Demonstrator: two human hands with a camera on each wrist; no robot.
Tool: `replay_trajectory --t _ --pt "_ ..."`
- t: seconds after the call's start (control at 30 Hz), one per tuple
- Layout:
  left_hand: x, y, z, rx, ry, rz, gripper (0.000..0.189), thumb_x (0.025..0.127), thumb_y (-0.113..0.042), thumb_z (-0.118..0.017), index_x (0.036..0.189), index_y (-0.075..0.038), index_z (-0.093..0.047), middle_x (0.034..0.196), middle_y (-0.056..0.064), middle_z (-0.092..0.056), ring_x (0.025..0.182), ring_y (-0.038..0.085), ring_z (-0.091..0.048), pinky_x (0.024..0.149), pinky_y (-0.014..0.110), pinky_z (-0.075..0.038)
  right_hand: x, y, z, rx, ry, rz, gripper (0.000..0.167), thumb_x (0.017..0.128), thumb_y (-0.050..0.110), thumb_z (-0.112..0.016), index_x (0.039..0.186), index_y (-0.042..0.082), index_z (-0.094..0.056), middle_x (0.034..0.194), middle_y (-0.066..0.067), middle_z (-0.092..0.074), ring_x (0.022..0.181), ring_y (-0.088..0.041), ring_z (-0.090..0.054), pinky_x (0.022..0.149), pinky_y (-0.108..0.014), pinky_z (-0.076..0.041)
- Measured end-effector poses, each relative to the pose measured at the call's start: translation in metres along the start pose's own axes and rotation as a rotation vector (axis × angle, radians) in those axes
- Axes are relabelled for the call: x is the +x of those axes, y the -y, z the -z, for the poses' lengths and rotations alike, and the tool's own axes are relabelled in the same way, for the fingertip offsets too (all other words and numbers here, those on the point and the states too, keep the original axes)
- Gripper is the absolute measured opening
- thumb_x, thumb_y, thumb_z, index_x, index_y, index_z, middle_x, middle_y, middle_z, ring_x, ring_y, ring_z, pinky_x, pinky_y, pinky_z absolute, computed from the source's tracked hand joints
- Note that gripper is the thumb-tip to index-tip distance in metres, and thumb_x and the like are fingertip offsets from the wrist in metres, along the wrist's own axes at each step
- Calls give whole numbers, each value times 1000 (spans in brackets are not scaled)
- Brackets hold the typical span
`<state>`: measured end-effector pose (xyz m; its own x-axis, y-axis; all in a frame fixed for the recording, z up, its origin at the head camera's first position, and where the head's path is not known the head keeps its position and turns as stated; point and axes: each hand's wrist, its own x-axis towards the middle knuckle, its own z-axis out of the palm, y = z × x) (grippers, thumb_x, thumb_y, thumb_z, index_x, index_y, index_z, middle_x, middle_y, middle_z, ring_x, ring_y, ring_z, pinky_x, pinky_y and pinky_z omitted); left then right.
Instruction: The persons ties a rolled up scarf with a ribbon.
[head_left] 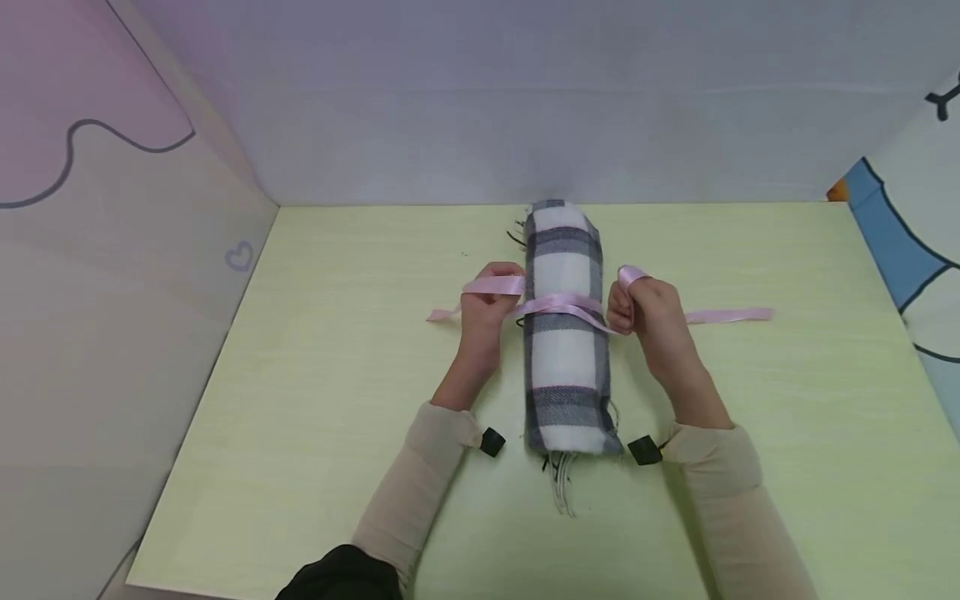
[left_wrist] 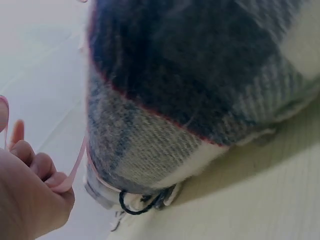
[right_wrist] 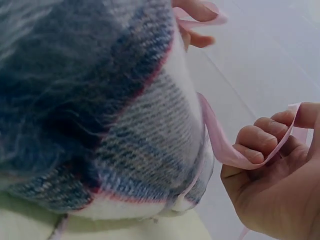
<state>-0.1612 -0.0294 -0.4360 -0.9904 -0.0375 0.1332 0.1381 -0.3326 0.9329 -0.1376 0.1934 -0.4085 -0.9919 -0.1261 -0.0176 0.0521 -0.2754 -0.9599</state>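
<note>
A rolled plaid scarf (head_left: 564, 350) in grey and white, fringed at its near end, lies lengthwise on the table. Around its middle passes a pink ribbon (head_left: 558, 302), crossed on top. My left hand (head_left: 486, 308) holds one end of the ribbon just left of the roll. On the other side, my right hand (head_left: 652, 312) grips the other end with curled fingers; the right wrist view shows the ribbon (right_wrist: 225, 150) running from the roll into those fingers. Loose tails stick out beyond both hands. The scarf (left_wrist: 165, 100) fills much of the left wrist view.
The pale yellow-green table (head_left: 337, 467) ends at a lilac back panel (head_left: 525, 125). A light side panel (head_left: 112, 333) stands on the left, and a panel with a blue drawing (head_left: 900, 242) on the right. Small black pieces hang at both cuffs.
</note>
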Motion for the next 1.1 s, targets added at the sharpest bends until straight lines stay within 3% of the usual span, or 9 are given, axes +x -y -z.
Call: replay_trajectory --t 0.13,0.3,0.37,0.47,0.6,0.73,0.97,1.1 --pt "-1 0 -5 169 67 -36 14 92 -1 -73 105 -1 -77 107 7 -77 91 8 -58 77 21 -46 -1 3 -8 -112 -2 5 40 102 3 -38 63 3 -36 63 -2 -35 58 -16 -31 56 -33 -25" --pt "-5 -1 -15 289 163 -67 20 92 -6 -76 111 0 -77 115 17 -76 92 4 -60 76 19 -49 -2 5 -16 -232 3 -42 42 100 4 -43 59 7 -36 57 3 -33 54 -11 -30 52 -31 -26" --pt "-7 -2 -18 315 187 -83 20 92 -8 -77 110 -1 -78 114 17 -76 89 3 -59 72 19 -48 -2 6 -19 -293 7 -59 42 100 5 -44 58 9 -39 55 6 -34 52 -9 -30 50 -28 -26" --pt "-10 -2 -22 344 214 -98 19 92 -10 -78 110 -3 -79 105 17 -78 70 3 -50 63 20 -42 -3 5 -23 -369 18 -75 41 98 5 -45 57 10 -43 52 8 -35 49 -7 -30 47 -26 -28" --pt "-13 -3 -25 392 232 -98 17 92 -11 -78 108 -5 -78 98 16 -78 63 4 -44 60 21 -40 -3 3 -29 -389 26 -64 38 96 5 -45 58 4 -46 51 7 -36 48 -8 -30 46 -26 -26" --pt "-15 -2 -26 409 226 -88 13 92 -8 -76 104 -3 -76 98 17 -76 70 4 -53 65 20 -44 -4 2 -34 -405 5 -28 37 97 5 -47 60 -2 -45 51 6 -36 48 -10 -31 45 -27 -25" --pt "-15 -2 -26 420 230 -89 9 93 -8 -75 97 0 -75 92 18 -74 72 3 -56 66 19 -46 -2 0 -38 -539 -68 24 40 97 8 -49 57 7 -46 51 8 -36 49 -9 -32 45 -26 -26" --pt "-15 -3 -27 419 230 -90 9 92 -6 -75 96 3 -76 92 21 -75 76 0 -62 69 18 -49 -2 0 -39 -598 -82 30 39 96 9 -50 57 4 -53 49 9 -40 47 -9 -34 44 -25 -27"
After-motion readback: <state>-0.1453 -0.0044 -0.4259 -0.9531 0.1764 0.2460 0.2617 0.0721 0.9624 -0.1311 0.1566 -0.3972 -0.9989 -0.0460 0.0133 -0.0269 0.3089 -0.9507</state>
